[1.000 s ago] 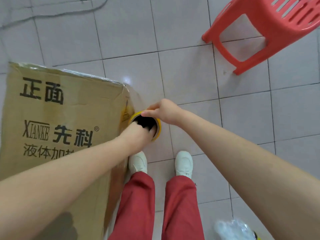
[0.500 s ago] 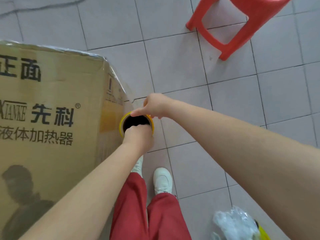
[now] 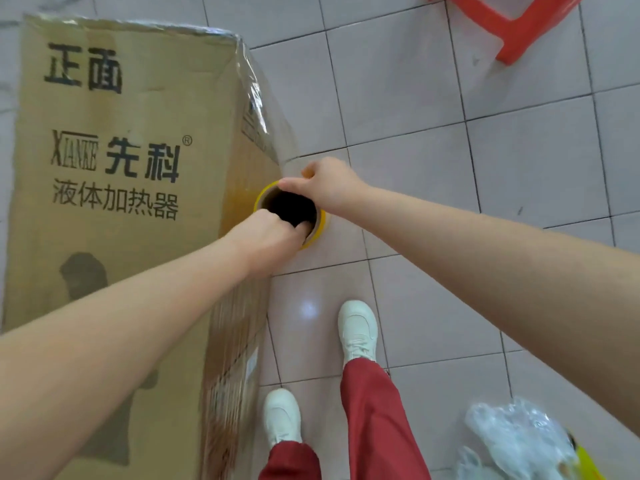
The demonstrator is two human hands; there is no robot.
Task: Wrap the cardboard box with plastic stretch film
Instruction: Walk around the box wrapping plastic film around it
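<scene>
A tall brown cardboard box [image 3: 117, 174] with black printed characters fills the left of the head view. Shiny stretch film [image 3: 254, 95] clings to its right side and top edge. Beside that side stands the film roll [image 3: 320, 225], seen from above as a yellow-rimmed cardboard tube. My left hand [image 3: 266, 235] grips the near rim, fingers hooked inside the core. My right hand [image 3: 329, 187] grips the far rim, thumb laid across the top. The roll's length below is hidden.
White tiled floor [image 3: 433, 188] spreads to the right. A red plastic stool [image 3: 512, 26] stands at the top right. A crumpled clear plastic bag [image 3: 519, 441] lies at the bottom right. My white shoes [image 3: 356, 330] and red trousers are below the roll.
The view has shifted so the box fills more of the left and the stool slid to the top edge. Both hands keep hold of the roll beside the box's right side; my feet have stepped.
</scene>
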